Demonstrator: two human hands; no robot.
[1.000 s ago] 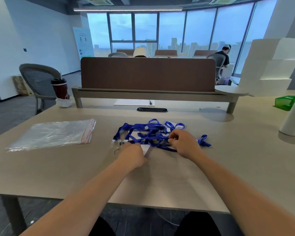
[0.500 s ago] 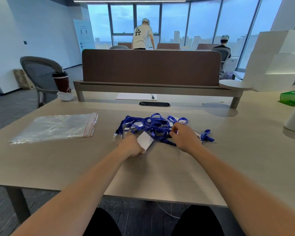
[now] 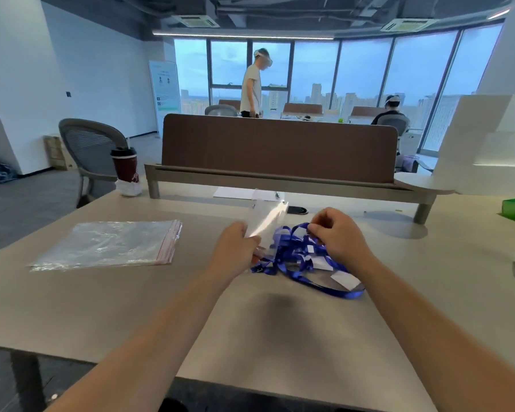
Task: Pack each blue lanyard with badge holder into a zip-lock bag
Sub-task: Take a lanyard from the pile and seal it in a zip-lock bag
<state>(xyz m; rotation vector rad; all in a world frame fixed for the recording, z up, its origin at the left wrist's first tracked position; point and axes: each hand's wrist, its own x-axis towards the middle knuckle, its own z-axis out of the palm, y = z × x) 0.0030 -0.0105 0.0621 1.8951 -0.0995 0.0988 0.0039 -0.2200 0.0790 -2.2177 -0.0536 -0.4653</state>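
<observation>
Several blue lanyards [image 3: 292,257] are seen heaped in one tangle on the table [image 3: 131,307], just below and between the hands. An exact count cannot be made, since the straps cross and loop over one another; at least four white card inserts [image 3: 344,280] can be made out, one of them in the raised badge holder [image 3: 266,223], so about four sets are judged to be there. The zip-lock bags [image 3: 110,243] are laid in one flat stack to the left, well apart from the tangle; several red-lined edges are shown, yet their number cannot be told.

The badge holder is gripped at its lower end by the left hand [image 3: 237,248] and held clear of the table; a strap [image 3: 302,230] is pinched between thumb and fingers of the right hand [image 3: 338,236], just above the heap; the two hands are apart.

The straps are judged light, limp and prone to snag. The holder is judged thin, glossy, slippery and slightly springy; a firm hold is best taken on its edge, while the strap is drawn out loop by loop. The bags are expected to be flimsy and to cling together.
</observation>
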